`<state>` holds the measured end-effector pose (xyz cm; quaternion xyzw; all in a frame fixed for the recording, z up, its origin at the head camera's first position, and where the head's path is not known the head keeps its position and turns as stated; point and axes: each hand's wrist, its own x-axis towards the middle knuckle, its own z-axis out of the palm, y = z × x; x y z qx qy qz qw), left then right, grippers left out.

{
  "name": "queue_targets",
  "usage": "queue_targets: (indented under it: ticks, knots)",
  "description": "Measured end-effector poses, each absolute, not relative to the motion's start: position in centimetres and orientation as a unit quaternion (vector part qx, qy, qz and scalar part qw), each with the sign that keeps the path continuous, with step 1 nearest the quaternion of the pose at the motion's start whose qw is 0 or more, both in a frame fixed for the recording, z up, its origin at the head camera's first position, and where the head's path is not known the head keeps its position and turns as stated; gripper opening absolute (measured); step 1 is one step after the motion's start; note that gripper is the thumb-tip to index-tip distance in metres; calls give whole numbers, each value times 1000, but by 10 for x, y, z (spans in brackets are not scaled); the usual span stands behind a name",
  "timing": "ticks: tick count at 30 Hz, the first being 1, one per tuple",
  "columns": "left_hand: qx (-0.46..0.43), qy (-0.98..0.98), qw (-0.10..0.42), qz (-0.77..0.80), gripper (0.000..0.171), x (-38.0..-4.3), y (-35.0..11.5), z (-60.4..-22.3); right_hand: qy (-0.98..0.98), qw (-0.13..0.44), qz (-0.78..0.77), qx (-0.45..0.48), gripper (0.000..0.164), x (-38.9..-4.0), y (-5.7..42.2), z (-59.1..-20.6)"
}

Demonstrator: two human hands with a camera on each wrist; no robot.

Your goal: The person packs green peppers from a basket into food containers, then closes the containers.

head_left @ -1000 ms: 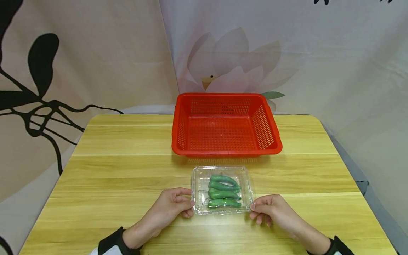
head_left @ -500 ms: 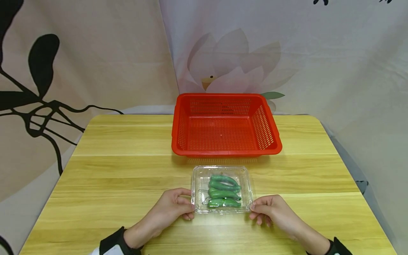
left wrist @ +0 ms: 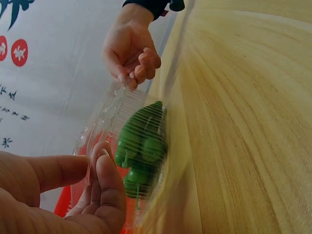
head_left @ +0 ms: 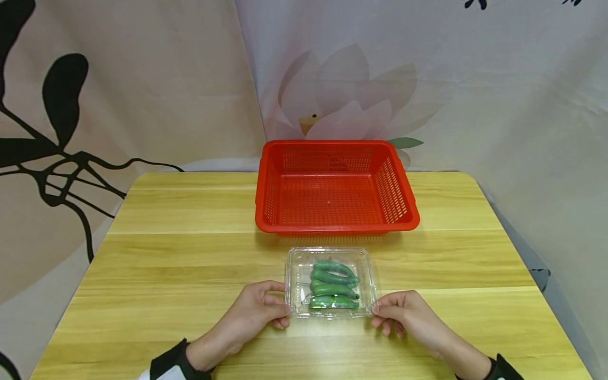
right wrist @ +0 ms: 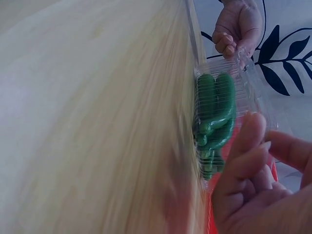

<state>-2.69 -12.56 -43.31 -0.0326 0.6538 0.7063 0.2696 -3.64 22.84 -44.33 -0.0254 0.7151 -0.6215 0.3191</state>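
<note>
A clear plastic clamshell box [head_left: 299, 264] sits on the wooden table near its front, lid down, with several green chili peppers [head_left: 332, 289] lying side by side inside. At the box's near left corner my left hand [head_left: 258, 309] pinches the rim between thumb and fingers. My right hand [head_left: 404, 311] pinches the rim at the near right corner. In the left wrist view the thumb and fingers [left wrist: 109, 183] meet at the box's edge, and the peppers [left wrist: 141, 146] show through the ribbed side wall. From the right wrist, the peppers [right wrist: 214, 112] appear behind the same clear plastic.
A red perforated plastic basket [head_left: 329, 229] with nothing in it stands just behind the box, at the table's back edge. The light wooden table [head_left: 180, 253] extends to both sides. A printed cloth [head_left: 190, 79] hangs behind it.
</note>
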Motion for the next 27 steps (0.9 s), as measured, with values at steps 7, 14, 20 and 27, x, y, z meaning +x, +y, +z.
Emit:
queue_targets:
  ticks: [7,14,20,27]
  knots:
    - [-35,661,270,699,52,-28,-126,-435,719,320,-616,-28,25,-37,228,-442]
    - [-38,664,269,697,50,-27,-126,-436,740,310,-596,-40,23,-35,227,-440]
    - [-36,666,273,694,49,-27,-128,-433,773,283,-566,-49,21,-36,232,-437]
    - [-18,707,256,659,47,-31,-141,-422,807,221,-545,-47,23,-42,245,-428]
